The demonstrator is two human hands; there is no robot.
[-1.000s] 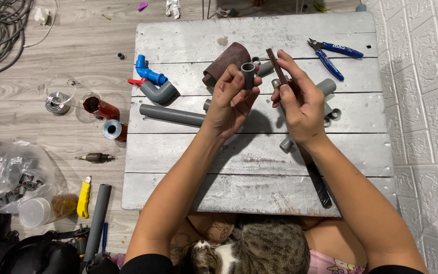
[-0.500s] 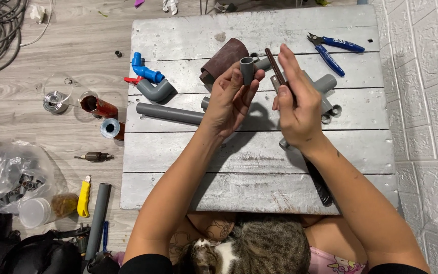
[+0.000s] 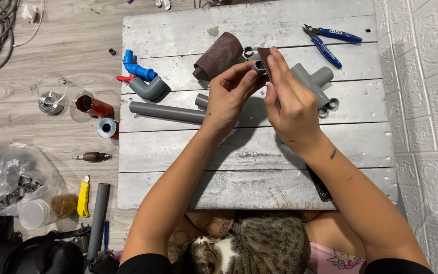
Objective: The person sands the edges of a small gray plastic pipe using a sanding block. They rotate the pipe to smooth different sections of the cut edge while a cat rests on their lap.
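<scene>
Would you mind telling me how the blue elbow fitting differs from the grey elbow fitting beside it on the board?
The blue elbow fitting is bright blue and slimmer; the grey elbow fitting is dull grey and thicker. The blue one lies farther from the person, the grey one nearer. Both are bent plastic pipe pieces lying untouched near the grey wooden board's left edge.

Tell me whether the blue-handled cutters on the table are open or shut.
Open: the blue-handled cutters lie with handles spread apart; their small tips look parted.

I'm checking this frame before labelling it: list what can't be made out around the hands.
Head view only:
- Small grey pipe piece: mostly wrapped by left hand fingers.
- Brown sandpaper strip: lower part behind right hand.
- Dark tool: upper end under the right forearm.
- Grey tee fitting: partly behind the right hand.
</scene>
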